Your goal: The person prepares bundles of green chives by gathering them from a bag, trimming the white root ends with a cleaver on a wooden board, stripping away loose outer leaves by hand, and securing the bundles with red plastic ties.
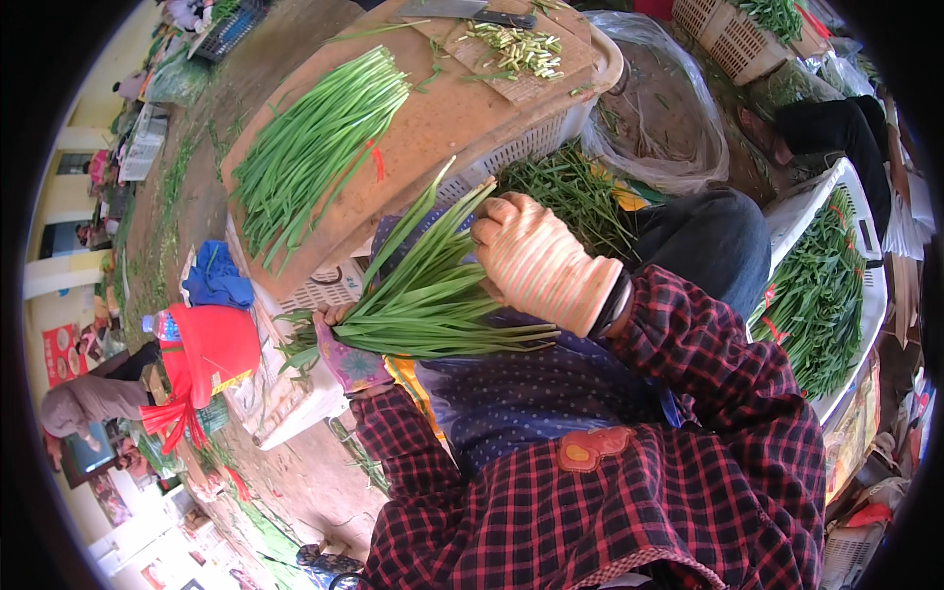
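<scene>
A loose bunch of long green garlic chives [428,302] fans out over my lap. My left hand [343,335], in a purple floral covering with bare fingertips, grips it near its leafy left end. My right hand [542,262], in a pink-and-cream striped knit glove, is at the pale stalk ends with its fingers curled. Whether it pinches any stalks is hidden behind the glove. A neat pile of chives [321,147] lies on the brown board [442,140] ahead of me, with a red tie [377,162] by it.
A cleaver [472,10] and cut stalk ends [520,50] are at the board's far side. Loose greens [568,195] lie beside my knee. On the right stands a white crate [874,295] of tied bunches. At left are red ties [181,420] and a blue cloth [217,276].
</scene>
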`<state>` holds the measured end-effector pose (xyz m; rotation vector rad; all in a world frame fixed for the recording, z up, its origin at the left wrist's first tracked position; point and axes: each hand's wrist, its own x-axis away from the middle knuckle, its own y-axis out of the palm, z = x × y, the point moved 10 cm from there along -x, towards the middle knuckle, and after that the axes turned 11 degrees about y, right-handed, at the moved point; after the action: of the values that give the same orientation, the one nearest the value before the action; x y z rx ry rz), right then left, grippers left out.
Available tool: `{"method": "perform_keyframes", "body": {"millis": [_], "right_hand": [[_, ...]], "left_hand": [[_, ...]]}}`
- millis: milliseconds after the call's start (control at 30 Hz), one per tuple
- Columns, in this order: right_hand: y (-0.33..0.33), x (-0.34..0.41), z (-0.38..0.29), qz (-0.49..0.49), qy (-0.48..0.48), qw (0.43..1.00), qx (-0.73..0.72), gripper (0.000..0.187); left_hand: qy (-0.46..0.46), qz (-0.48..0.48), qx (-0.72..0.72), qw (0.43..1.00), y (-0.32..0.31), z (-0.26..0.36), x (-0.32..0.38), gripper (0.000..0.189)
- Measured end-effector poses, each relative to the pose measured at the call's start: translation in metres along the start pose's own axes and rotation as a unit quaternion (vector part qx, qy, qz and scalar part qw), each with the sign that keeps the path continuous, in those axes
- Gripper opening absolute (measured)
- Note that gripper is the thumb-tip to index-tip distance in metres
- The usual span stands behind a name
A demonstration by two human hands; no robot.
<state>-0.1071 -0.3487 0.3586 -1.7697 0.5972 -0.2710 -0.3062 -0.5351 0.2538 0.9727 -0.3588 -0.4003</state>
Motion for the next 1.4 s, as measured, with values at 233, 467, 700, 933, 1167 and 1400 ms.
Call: {"method": "perform_keyframes", "body": {"millis": [233,467,700,933,1167,1400], "right_hand": [[0.026,-0.002,-0.001,-0.124,0.028,0.98,0.155,0.024],[-0.039,0.009,0.012,-0.144,0.072,0.964,-0.213,0.036],[-0.02,0.012,0.006,-0.089,0.025,0.995,-0.032,0.029],[0.005,0.002,0.03,-0.107,0.024,0.988,0.11,0.025],[0.058,0.051,0.181,-0.227,0.301,0.904,0.201,0.021],[0.046,0.053,0.066,-0.216,0.273,0.826,-0.443,0.04]], "left_hand": [[0.01,-0.033,-0.008,0.999,-0.006,0.005,-0.006,0.01],[-0.002,-0.06,0.062,0.996,0.012,0.016,-0.008,0.015],[0.058,-0.012,-0.067,0.996,0.034,0.03,-0.002,0.013],[0.003,-0.098,0.038,0.994,0.025,0.039,-0.016,0.01],[0.086,-0.011,-0.003,0.996,0.002,0.059,-0.016,0.013],[0.096,0.023,-0.083,0.992,-0.015,0.053,-0.011,0.011]]}}
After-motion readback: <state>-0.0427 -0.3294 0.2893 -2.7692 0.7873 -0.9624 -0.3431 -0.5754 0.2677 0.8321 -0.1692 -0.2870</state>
